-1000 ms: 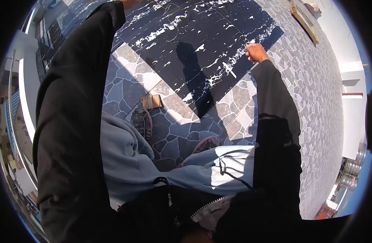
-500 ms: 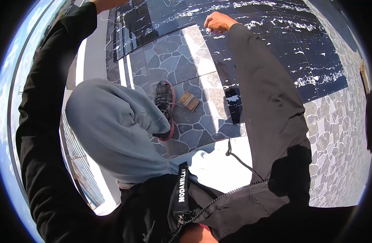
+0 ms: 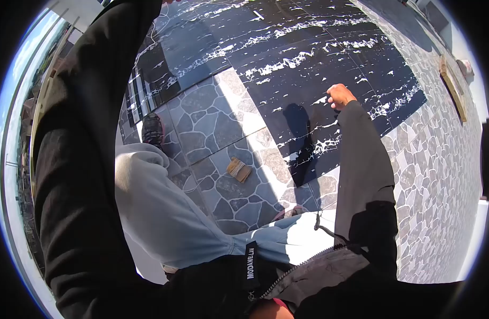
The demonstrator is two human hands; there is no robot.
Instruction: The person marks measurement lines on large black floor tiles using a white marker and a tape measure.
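My right hand [image 3: 341, 97] hangs above the black tiles [image 3: 287, 74] with white marble-like veins, its fingers curled in and nothing showing between them. It does not appear to touch the tiles. Only a sliver of my left hand [image 3: 172, 1] shows at the top edge, beyond the black sleeve [image 3: 85, 159]; its fingers are cut off by the frame. A small tan block wrapped with pale string [image 3: 238, 169] lies on the stone-patterned floor [image 3: 212, 122], between my legs.
My dark shoe [image 3: 152, 129] stands at the left by the black tiles' edge. A wooden plank [image 3: 453, 89] lies along the right side. A railing [image 3: 39, 111] runs down the left, with open sky beyond. Strong sun and shadow cross the floor.
My right hand has moved right and lower in view, still curled. My left hand has nearly left the frame at the top. My left foot has stepped away from the tan block.
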